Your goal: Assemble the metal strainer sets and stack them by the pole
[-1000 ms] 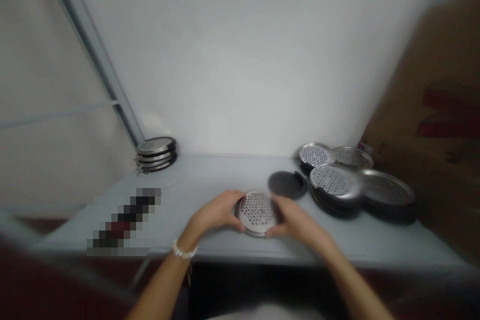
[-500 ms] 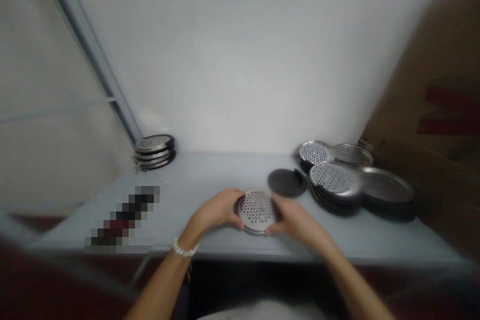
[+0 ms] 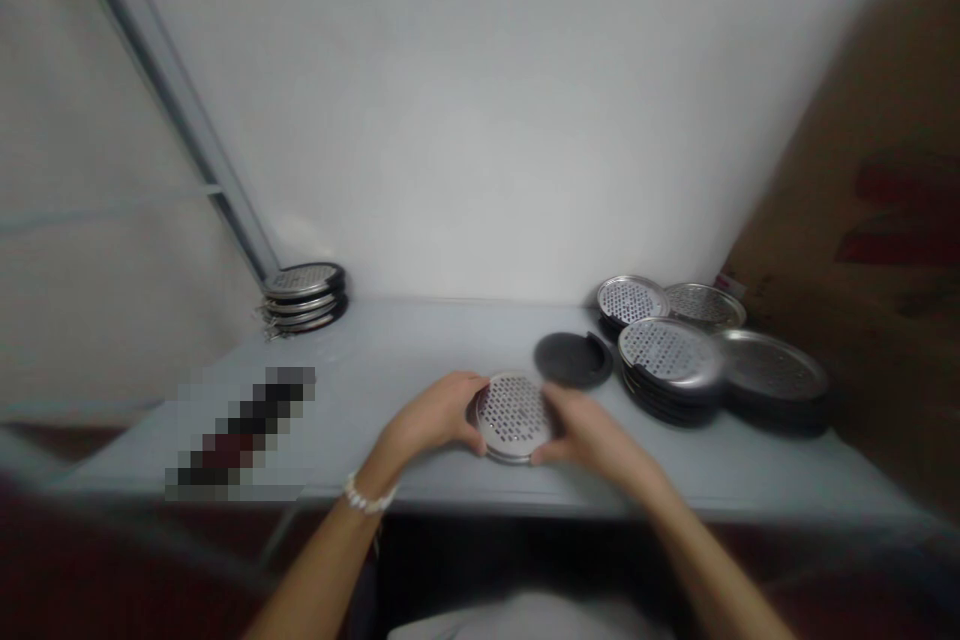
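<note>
A round perforated metal disc is held between my two hands, close to the front edge of the table. My left hand is closed on its left rim, the thumb at the near side and the fingers at the far side. On the opposite rim, my right hand grips in the same manner. Whether the disc rests on the table or hovers just above it, I cannot tell. Just behind my right hand lies a black round tray with a raised edge.
Stacks of perforated discs with black parts stand at the right, beside larger metal discs. Another stack stands at the back left. A blurred-out dark item lies front left. A large cardboard box borders the right side.
The view has shifted slightly, so everything sits a little higher in the picture. Both hands keep the same hold on the disc.
</note>
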`<state>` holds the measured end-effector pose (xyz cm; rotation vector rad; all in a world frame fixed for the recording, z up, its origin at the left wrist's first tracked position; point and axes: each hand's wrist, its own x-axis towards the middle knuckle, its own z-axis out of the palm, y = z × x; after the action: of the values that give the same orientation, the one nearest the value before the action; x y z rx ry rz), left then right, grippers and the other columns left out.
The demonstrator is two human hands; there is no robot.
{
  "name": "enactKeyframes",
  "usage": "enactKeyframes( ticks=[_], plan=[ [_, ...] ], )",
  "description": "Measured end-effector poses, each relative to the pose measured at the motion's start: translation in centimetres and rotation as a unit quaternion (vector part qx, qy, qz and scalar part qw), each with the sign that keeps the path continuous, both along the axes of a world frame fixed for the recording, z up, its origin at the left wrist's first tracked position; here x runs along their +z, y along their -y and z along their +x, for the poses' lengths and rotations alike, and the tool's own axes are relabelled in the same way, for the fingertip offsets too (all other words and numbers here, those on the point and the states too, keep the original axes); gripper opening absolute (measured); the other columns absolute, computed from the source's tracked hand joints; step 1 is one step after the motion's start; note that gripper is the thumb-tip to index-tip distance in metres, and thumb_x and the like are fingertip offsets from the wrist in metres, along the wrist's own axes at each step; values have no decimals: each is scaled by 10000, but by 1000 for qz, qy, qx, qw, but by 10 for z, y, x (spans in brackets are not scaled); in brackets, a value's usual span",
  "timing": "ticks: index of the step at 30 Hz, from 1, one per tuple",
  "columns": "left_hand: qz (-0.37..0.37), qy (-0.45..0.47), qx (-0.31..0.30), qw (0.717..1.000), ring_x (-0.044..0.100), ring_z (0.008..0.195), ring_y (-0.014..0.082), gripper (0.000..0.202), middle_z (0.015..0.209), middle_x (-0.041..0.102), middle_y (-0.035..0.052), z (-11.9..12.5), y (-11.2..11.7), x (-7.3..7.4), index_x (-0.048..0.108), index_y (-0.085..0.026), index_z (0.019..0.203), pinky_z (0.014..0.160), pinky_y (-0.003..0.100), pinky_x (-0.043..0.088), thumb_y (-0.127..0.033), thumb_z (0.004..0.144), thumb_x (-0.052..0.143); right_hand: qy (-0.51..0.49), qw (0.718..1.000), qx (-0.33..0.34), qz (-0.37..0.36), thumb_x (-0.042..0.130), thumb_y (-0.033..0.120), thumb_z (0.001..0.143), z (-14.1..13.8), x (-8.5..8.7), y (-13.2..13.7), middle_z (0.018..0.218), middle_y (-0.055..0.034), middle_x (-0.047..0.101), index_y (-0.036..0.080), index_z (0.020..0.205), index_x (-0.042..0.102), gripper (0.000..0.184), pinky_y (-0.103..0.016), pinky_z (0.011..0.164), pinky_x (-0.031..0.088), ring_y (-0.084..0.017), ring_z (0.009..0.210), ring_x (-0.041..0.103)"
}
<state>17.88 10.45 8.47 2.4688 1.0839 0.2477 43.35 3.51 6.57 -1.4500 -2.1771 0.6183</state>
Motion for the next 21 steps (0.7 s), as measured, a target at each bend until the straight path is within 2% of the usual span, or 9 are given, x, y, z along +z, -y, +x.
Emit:
enactKeyframes(
  ticks=[6,8,13,17,21],
  plan=[
    [-5,1,-8,1000,601,1235,352,783,1310,692,126,-3,3,6,658,-192,1301,1077,431,434,-396,595,928,-28,999,5,-18,967,330,617,6,5,-3,1192,-153,718,131,1229,652,716,-410,919,501,-340,1052,666],
    [-1,-5,-8,1000,597,1235,350,773,1313,689,134,-6,2,8,660,-184,1300,1080,430,430,-415,611,923,-47,999,13,-18,948,302,641,10,9,-1,1237,-151,714,141,1263,654,707,-423,964,493,-346,1102,660],
    [22,-30,9,999,614,1188,342,637,1236,730,120,-13,0,7,721,-207,1197,1036,397,451,-434,635,916,-53,998,-12,-25,898,247,668,19,11,1,1340,-155,676,170,1318,651,700,-469,1074,442,-373,1244,608],
    [28,-34,4,999,627,1162,329,558,1219,741,116,-12,2,8,746,-199,1124,1018,369,455,-415,640,920,-48,998,-22,-28,881,240,662,22,7,-2,1327,-147,688,184,1321,662,697,-494,1081,439,-382,1233,618],
    [37,-56,1,998,643,1131,346,578,1176,745,140,-6,5,9,756,-161,1075,1001,389,465,-420,594,946,-29,999,-11,-28,880,252,674,20,6,-5,1288,-158,708,150,1266,696,628,-486,1056,457,-387,1207,634]
  ],
)
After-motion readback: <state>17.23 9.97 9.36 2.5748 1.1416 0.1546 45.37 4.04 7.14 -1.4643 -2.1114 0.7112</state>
